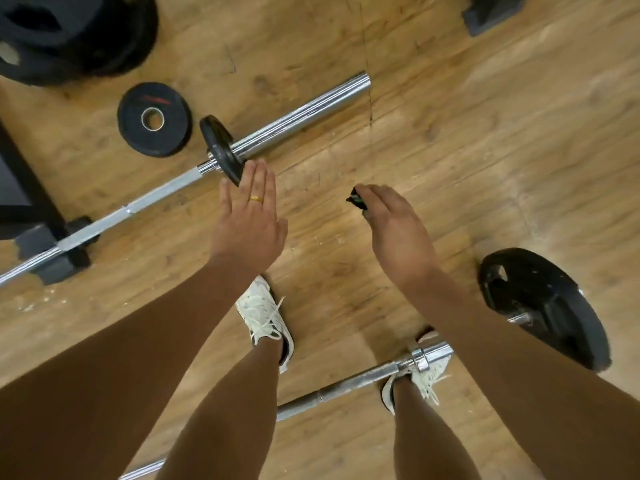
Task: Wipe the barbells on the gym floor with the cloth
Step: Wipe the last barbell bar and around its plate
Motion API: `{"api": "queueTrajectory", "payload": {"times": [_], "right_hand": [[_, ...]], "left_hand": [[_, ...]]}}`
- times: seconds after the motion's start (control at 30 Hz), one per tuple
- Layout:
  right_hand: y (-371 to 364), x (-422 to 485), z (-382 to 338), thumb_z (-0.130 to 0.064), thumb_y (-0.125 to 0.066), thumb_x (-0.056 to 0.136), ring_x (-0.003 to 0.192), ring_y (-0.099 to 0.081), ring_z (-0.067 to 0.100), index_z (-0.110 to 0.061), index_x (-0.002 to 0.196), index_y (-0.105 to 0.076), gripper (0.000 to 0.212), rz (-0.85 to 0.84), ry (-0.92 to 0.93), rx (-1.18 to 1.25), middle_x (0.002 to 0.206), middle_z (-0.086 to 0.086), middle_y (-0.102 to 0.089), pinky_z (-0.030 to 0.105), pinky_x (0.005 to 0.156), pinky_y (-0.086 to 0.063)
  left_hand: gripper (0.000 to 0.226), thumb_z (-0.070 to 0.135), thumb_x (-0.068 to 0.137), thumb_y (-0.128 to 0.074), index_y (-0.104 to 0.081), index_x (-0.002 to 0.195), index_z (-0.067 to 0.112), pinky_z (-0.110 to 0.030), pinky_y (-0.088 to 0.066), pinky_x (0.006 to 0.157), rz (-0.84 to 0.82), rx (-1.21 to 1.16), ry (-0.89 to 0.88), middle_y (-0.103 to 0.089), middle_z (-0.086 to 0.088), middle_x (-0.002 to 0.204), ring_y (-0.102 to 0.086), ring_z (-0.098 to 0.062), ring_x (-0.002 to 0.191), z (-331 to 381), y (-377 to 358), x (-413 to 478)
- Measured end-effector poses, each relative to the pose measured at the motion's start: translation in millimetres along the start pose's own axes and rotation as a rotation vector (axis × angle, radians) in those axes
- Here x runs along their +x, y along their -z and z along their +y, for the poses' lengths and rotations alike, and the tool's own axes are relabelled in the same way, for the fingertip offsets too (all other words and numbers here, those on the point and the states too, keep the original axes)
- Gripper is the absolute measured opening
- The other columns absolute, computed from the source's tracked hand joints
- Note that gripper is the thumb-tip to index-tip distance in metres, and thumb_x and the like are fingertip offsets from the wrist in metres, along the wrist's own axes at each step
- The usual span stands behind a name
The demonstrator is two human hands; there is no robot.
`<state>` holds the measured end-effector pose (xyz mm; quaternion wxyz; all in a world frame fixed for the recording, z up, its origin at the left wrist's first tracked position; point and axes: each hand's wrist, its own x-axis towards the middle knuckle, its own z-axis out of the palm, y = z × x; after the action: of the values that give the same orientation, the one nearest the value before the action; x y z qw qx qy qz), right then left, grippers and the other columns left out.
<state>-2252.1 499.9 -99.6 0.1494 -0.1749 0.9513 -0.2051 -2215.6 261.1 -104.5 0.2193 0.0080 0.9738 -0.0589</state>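
- Pinching away: right hand [391, 226] has its fingertips closed on a small dark wad with a green edge, most likely the cloth [356, 199] (mostly hidden under the fingers).
- Left hand [249, 216] is flat, fingers straight and together, holding nothing.
- Far barbell [166, 188] lies on the floor [450, 133] beyond both hands, its small plate [221, 150] just past the left fingertips in view.
- Near barbell [349, 382] runs across by the shoes [266, 317], behind the cloth.
- Cloth touches neither bar, so I'd judge that no wiping is under way; both bars look left to do.
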Motion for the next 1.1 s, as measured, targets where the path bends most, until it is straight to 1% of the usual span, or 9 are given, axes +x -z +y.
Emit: {"api": "queueTrajectory", "payload": {"times": [0.1,0.23,0.4,0.57,0.7,0.8,0.9,1.0,1.1], "right_hand": [[-4,13,-21,0.016,-0.061,0.085,0.125,-0.055,0.035,-0.005,0.142,-0.052,0.062,-0.019,-0.032,-0.022,0.134,0.017,-0.059,0.045,0.104,-0.049],[3,35,-35,0.014,-0.058,0.089,0.126,-0.054,0.034,-0.005,0.143,-0.051,0.058,-0.004,-0.078,-0.065,0.136,0.016,-0.058,0.044,0.106,-0.048],[16,65,-50,0.015,-0.055,0.09,0.126,-0.053,0.034,-0.005,0.144,-0.05,0.058,-0.019,-0.055,-0.118,0.137,0.016,-0.058,0.043,0.105,-0.047],[15,95,-65,0.013,-0.058,0.09,0.124,-0.053,0.031,-0.006,0.142,-0.052,0.056,-0.03,0.008,-0.15,0.135,0.014,-0.059,0.04,0.103,-0.047],[10,114,-72,0.014,-0.06,0.087,0.121,-0.055,0.032,-0.004,0.139,-0.054,0.055,-0.041,0.06,-0.156,0.131,0.015,-0.061,0.039,0.103,-0.047],[10,128,-69,0.014,-0.058,0.088,0.125,-0.053,0.031,-0.006,0.142,-0.051,0.058,-0.072,0.06,-0.155,0.134,0.012,-0.059,0.039,0.104,-0.046],[9,145,-57,0.014,-0.059,0.088,0.125,-0.053,0.031,-0.006,0.143,-0.05,0.059,-0.094,0.082,-0.189,0.134,0.013,-0.059,0.039,0.106,-0.045],[5,162,-40,0.013,-0.059,0.088,0.125,-0.053,0.033,-0.006,0.143,-0.051,0.059,-0.113,0.11,-0.217,0.133,0.014,-0.06,0.041,0.107,-0.045],[-4,182,-16,0.016,-0.058,0.086,0.125,-0.053,0.033,-0.008,0.142,-0.052,0.061,-0.112,0.122,-0.237,0.132,0.013,-0.06,0.039,0.106,-0.044]], "left_hand": [[0.075,0.045,0.104,-0.027,0.0,0.159,0.003,-0.056,-0.004,0.124,-0.022,-0.028,-0.024,0.006,-0.014,0.168,0.01,-0.027,0.155,-25,-4,6],[0.074,0.044,0.104,-0.026,0.001,0.159,0.003,-0.056,-0.002,0.124,-0.06,-0.062,-0.042,0.009,-0.013,0.168,0.012,-0.027,0.155,-54,-10,16],[0.075,0.044,0.103,-0.029,-0.003,0.159,0.002,-0.056,-0.003,0.124,-0.053,-0.112,-0.054,0.005,-0.013,0.169,0.009,-0.026,0.155,-80,-8,26],[0.075,0.042,0.103,-0.031,-0.002,0.16,0.002,-0.055,-0.004,0.124,-0.049,-0.134,-0.026,0.003,-0.013,0.169,0.008,-0.026,0.156,-104,-9,38],[0.075,0.042,0.103,-0.033,-0.003,0.16,0.003,-0.053,0.0,0.123,-0.049,-0.129,-0.034,0.004,-0.013,0.169,0.008,-0.026,0.156,-117,-15,49],[0.075,0.042,0.103,-0.033,-0.001,0.16,0.003,-0.052,0.002,0.123,-0.047,-0.129,-0.024,0.004,-0.013,0.169,0.007,-0.026,0.156,-121,-15,56],[0.075,0.041,0.102,-0.035,-0.005,0.159,0.002,-0.054,-0.002,0.123,-0.025,-0.137,-0.009,0.001,-0.014,0.169,0.005,-0.026,0.156,-123,-17,65],[0.076,0.038,0.101,-0.042,-0.011,0.159,0.0,-0.055,-0.006,0.122,-0.005,-0.157,-0.001,-0.006,-0.015,0.168,-0.002,-0.028,0.156,-120,-20,75],[0.074,0.038,0.102,-0.04,-0.012,0.159,0.0,-0.055,-0.007,0.123,-0.014,-0.138,-0.004,-0.007,-0.016,0.168,-0.002,-0.029,0.156,-109,-29,88]]}}
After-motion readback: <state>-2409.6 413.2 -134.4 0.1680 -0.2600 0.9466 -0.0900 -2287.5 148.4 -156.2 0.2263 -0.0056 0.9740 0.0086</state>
